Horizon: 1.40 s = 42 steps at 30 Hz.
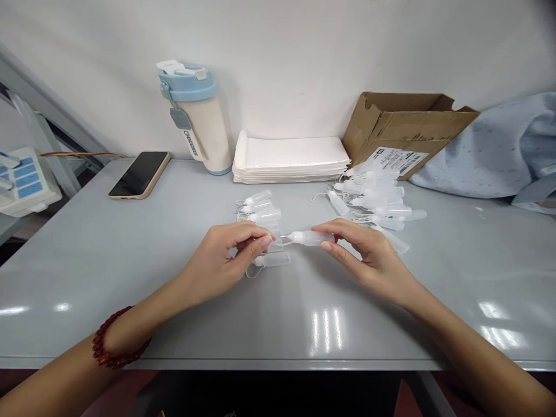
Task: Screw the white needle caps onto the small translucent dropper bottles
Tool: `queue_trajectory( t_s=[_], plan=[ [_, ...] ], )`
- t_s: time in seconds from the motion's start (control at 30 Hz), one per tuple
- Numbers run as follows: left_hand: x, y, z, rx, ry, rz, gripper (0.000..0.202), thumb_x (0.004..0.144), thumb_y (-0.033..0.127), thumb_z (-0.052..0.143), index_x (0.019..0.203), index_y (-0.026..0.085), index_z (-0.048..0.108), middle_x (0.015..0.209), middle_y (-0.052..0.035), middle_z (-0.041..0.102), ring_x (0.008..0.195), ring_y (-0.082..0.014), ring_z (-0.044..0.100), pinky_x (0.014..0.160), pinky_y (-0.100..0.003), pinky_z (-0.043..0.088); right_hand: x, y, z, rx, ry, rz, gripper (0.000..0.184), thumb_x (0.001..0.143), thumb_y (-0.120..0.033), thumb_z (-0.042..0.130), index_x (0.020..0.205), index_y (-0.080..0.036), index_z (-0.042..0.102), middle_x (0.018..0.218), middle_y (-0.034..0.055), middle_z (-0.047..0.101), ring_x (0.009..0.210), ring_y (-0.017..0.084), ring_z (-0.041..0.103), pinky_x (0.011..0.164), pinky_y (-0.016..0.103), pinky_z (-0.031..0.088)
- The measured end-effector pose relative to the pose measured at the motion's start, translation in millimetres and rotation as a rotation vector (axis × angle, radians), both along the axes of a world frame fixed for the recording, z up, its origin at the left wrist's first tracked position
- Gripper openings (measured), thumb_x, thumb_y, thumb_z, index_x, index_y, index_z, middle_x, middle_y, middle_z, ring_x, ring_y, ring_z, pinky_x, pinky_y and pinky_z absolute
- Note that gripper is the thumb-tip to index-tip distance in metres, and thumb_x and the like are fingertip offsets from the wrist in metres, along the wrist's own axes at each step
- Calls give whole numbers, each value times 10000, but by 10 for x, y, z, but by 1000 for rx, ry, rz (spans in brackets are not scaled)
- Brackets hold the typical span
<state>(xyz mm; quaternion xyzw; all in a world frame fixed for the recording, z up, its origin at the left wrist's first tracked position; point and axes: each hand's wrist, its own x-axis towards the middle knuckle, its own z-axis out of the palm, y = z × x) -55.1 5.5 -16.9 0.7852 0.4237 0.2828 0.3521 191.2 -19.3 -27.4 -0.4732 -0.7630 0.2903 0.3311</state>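
My right hand (369, 255) pinches a small translucent squeeze bottle (313, 238) held sideways above the grey table (130, 255). My left hand (226, 258) pinches the tip end of that same bottle, at its cap. A small group of similar bottles (259, 209) lies just beyond my left hand, and one more bottle (271, 261) lies under it. A bigger heap of bottles (377, 197) lies behind my right hand.
A blue-lidded tumbler (200, 119) stands at the back by a stack of white padded envelopes (289, 159). An open cardboard box (403, 130) lies tipped at the back right beside pale blue cloth (499, 150). A phone (139, 175) lies face up at the left.
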Motion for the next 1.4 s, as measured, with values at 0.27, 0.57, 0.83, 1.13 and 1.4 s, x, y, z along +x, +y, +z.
queue_trajectory(
  t_s=[0.27, 0.57, 0.83, 1.13, 1.4],
  plan=[
    [42, -40, -20, 33, 33, -89, 197, 907, 200, 493, 837, 143, 669, 691, 13, 592, 600, -82, 488, 570, -198, 377, -44, -28, 5, -68, 31, 21, 216, 903, -268, 528, 1082, -207, 634, 1002, 37, 655, 881, 159, 595, 770, 293, 485],
    [38, -37, -14, 25, 41, -74, 204, 908, 207, 489, 824, 142, 663, 683, 11, 591, 597, -87, 490, 568, -203, 377, -43, -25, 28, -101, 30, 19, 217, 907, -284, 519, 1080, -220, 632, 1019, 41, 655, 900, 171, 594, 740, 289, 498],
    [29, -37, -13, 38, 57, -88, 211, 911, 212, 474, 831, 154, 661, 692, 4, 603, 598, -93, 497, 569, -205, 383, -44, -38, 43, -104, 20, 27, 229, 913, -307, 504, 1078, -213, 632, 1007, 51, 658, 892, 178, 601, 745, 296, 503],
    [30, -37, -30, 83, 76, -113, 211, 910, 200, 470, 830, 148, 657, 682, -6, 594, 600, -101, 499, 575, -212, 394, -43, -46, 52, -63, -31, 45, 245, 925, -298, 478, 1088, -206, 637, 957, 63, 669, 839, 177, 613, 718, 295, 494],
    [23, -40, -88, 151, 97, -179, 206, 908, 161, 465, 838, 134, 657, 661, -9, 581, 592, -102, 479, 574, -220, 386, -36, -51, 64, 68, -56, 125, 241, 920, -210, 486, 1106, -206, 638, 853, 28, 665, 735, 131, 581, 670, 259, 450]
  ],
)
